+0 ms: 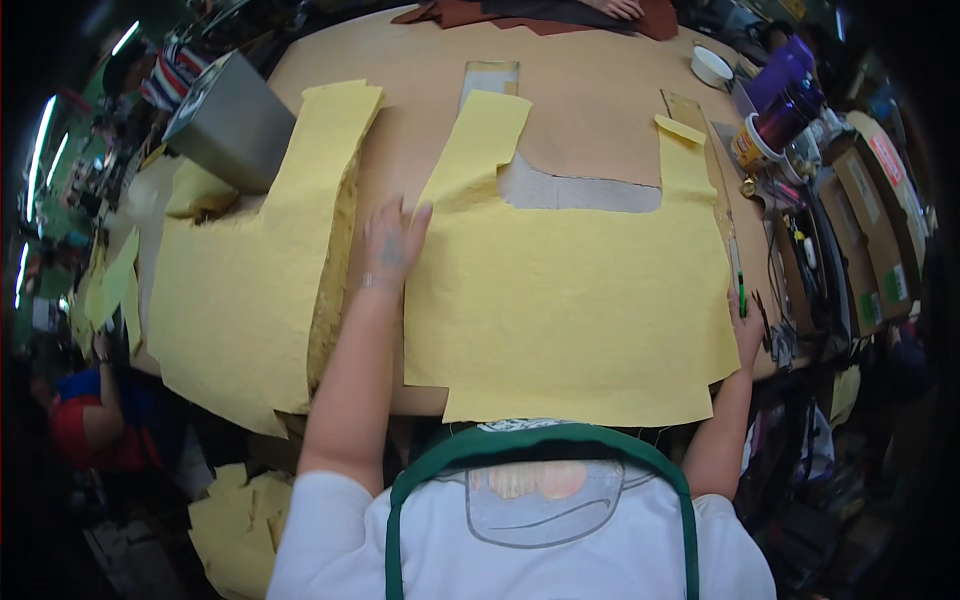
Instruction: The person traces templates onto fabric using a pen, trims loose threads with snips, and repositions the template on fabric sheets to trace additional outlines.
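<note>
A yellow sheet (570,300), leather-like, with a wide notch in its far side, lies in front of me over a grey cardboard pattern (585,192) that shows in the notch. My left hand (395,240) rests at the sheet's left edge, fingers apart and holding nothing; its fingertips touch or nearly touch the edge. By the right edge, my right hand (747,330) is closed around the green handle of a slim knife (741,285), its blade pointing away from me. Part of that grip is too small to make out. Dark scissors (759,306) lie beside it.
A thick stack of yellow sheets (240,300) lies left, with a grey metal block (235,120) behind it. Far right are a white bowl (711,66), a purple bottle (790,112) and cardboard boxes (870,220). Another person's hand (622,8) rests on dark pieces across the table.
</note>
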Motion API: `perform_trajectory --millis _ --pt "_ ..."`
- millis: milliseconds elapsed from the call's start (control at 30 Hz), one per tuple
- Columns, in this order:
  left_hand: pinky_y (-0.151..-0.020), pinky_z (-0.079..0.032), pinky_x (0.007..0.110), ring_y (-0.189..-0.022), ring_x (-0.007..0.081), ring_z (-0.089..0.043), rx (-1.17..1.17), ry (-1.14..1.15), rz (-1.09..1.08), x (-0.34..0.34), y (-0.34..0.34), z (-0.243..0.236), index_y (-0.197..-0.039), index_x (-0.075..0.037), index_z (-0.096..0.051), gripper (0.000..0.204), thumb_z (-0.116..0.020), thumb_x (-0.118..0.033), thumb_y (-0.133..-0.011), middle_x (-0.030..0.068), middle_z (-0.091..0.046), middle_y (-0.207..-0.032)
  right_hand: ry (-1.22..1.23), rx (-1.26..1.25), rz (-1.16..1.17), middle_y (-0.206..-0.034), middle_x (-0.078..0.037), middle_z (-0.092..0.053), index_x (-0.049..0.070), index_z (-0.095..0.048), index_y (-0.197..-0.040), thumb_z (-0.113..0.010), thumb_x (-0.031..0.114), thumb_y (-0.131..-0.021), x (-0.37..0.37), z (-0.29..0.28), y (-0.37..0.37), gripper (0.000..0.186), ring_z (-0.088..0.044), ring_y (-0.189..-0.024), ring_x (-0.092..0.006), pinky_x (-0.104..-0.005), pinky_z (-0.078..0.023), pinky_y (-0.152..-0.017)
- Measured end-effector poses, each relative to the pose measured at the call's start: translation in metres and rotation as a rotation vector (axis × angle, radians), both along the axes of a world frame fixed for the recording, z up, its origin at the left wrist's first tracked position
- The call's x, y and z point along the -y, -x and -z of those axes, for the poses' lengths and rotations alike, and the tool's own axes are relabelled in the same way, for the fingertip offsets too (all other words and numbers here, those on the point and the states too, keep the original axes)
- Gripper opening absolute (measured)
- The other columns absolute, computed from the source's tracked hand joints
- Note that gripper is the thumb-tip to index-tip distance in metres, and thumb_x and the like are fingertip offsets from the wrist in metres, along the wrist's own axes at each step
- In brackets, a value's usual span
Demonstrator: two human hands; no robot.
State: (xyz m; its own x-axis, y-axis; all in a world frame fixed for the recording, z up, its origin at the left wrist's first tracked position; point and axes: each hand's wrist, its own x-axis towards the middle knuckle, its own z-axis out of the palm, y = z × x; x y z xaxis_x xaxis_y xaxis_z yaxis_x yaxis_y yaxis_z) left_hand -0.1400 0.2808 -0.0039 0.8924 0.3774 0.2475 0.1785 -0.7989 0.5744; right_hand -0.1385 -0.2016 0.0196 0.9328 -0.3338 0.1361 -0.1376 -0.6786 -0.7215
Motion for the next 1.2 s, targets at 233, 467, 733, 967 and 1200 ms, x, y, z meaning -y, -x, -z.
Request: perform_trajectory --millis 233,467,733,967,1200 --pt "-0.081 -0.042 0.035 -0.095 0.03 -0.054 -0.389 0.082 -0.091 0.035 -0.092 -0.028 -0.106 0.003 -0.049 0.053 -0.066 -0.032 -0.071 0.0197 -0.055 -0.102 0.097 -0.189 -0.166 -0.074 -0.013 -0.057 -0.006 -0.054 -0.093 -0.064 0.023 -0.073 0.013 0.001 0.001 0.036 -0.051 -0.068 -0.0192 -0.0297 -0.042 -0.065" --pt "-0.081 -0.042 0.036 -0.093 0.0306 -0.055 -0.309 0.1 -0.197 0.0 -0.132 -0.032 -0.11 -0.005 -0.046 0.05 -0.065 -0.029 -0.071 0.0177 -0.057 -0.099 0.089 -0.156 -0.281 -0.081 -0.015 -0.059 -0.005 -0.053 -0.096 -0.06 0.006 -0.07 -0.003 0.002 -0.039 0.029 -0.056 -0.075 -0.0205 -0.0313 -0.043 -0.07" --pt "-0.089 -0.033 0.049 -0.118 0.0322 -0.03 -0.118 -0.007 -0.171 0.019 -0.069 -0.023 -0.127 -0.009 -0.03 0.071 -0.062 -0.039 -0.072 0.0166 -0.033 -0.126 0.01 -0.03 -0.268 -0.083 -0.013 -0.059 -0.006 -0.053 -0.096 -0.06 0.007 -0.073 -0.011 0.012 -0.052 0.026 -0.055 -0.077 -0.0185 -0.0302 -0.043 -0.072" --pt "-0.095 -0.028 0.045 -0.12 0.0344 -0.027 -0.23 -0.23 -0.069 0.05 0.041 -0.017 -0.128 -0.008 -0.031 0.069 -0.057 -0.043 -0.075 0.0195 -0.029 -0.13 -0.088 -0.277 -0.272 -0.081 -0.012 -0.058 -0.006 -0.052 -0.096 -0.061 0.003 -0.07 0.029 0.007 -0.032 0.028 -0.054 -0.076 -0.0156 -0.0281 -0.043 -0.069" --pt "-0.093 -0.026 0.054 -0.122 0.0339 -0.025 -0.184 -0.291 0.004 0.059 0.062 -0.021 -0.127 -0.014 -0.036 0.06 -0.058 -0.039 -0.076 0.0172 -0.027 -0.132 0.159 -0.251 -0.232 -0.078 -0.017 -0.058 -0.004 -0.055 -0.088 -0.067 0.012 -0.061 0.015 -0.009 0.0 0.034 -0.056 -0.072 -0.024 -0.0332 -0.043 -0.066"
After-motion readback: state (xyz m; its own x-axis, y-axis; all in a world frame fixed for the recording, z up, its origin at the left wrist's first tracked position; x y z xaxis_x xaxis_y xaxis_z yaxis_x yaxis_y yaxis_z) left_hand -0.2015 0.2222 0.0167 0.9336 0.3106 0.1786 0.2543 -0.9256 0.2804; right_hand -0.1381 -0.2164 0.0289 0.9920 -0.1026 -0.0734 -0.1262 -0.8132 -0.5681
